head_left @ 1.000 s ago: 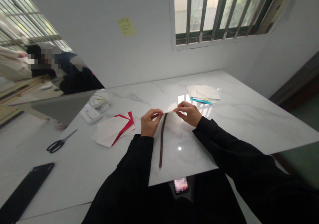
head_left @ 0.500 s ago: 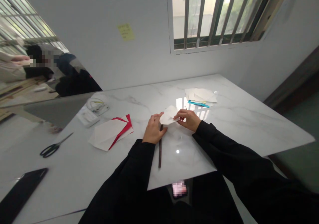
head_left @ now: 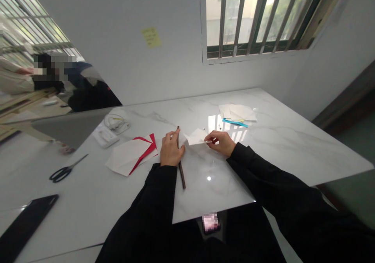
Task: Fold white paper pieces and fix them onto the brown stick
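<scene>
My right hand [head_left: 222, 143] pinches the near right edge of a small white paper piece [head_left: 197, 137], which tilts up a little above the tabletop. To its left, my left hand [head_left: 172, 148] is closed over a thin dark brown stick [head_left: 182, 175], its fingers on the upper part and the thumb on the right side. The stick's top end pokes out past the fingertips and its lower end points toward me. A few tiny shiny bits [head_left: 220, 127] lie just beyond the paper.
Left of my hands lie white and red paper sheets [head_left: 129, 153], black-handled scissors [head_left: 63, 173], a white box with a cable [head_left: 105, 135] and a black flat object [head_left: 29, 228]. More paper pieces [head_left: 238, 112] lie at the back right. Another person [head_left: 88, 87] sits beyond the partition.
My left hand has let go of the paper and moved left, taking the stick along and turning it. The paper now hangs from my right hand alone, seen more edge-on.
</scene>
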The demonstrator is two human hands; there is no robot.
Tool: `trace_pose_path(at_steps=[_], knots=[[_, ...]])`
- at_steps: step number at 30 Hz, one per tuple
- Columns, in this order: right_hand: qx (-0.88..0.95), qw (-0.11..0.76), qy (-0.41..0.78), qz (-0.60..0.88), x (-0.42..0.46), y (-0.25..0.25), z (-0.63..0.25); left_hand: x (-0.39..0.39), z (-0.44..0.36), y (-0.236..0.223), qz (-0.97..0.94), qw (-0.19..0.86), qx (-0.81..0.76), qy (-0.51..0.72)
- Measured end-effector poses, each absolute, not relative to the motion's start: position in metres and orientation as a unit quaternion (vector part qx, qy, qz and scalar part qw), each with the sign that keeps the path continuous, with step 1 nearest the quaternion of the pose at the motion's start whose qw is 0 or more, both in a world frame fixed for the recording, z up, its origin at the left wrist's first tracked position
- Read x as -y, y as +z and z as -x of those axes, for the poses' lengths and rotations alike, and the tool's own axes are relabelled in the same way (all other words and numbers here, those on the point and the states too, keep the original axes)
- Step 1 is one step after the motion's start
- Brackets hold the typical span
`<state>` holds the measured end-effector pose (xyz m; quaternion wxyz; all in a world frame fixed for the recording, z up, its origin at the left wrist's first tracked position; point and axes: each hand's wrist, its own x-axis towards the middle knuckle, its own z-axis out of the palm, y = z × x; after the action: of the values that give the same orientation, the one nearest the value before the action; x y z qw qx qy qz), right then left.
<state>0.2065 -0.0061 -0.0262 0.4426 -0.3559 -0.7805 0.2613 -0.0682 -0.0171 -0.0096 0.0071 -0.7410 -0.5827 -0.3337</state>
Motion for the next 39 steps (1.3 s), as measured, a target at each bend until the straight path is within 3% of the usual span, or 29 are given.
trace_pose_path(at_steps=[6, 15, 29, 39], knots=[[0.746, 0.456, 0.294, 0.387, 0.002, -0.032, -0.207, 0.022, 0.054, -0.005, 0.786, -0.03, 0.517, -0.338], [0.812, 0.346, 0.265, 0.388, 0.004, -0.024, -0.21, 0.025, 0.047, -0.005, 0.831, -0.146, 0.452, -0.291], [0.855, 0.281, 0.199, 0.389, 0.0, -0.02, -0.22, 0.026, 0.053, -0.002, 0.829, -0.163, 0.452, -0.287], [0.849, 0.297, 0.215, 0.38, 0.001, -0.019, -0.218, 0.026, 0.05, -0.005, 0.828, -0.158, 0.446, -0.301]])
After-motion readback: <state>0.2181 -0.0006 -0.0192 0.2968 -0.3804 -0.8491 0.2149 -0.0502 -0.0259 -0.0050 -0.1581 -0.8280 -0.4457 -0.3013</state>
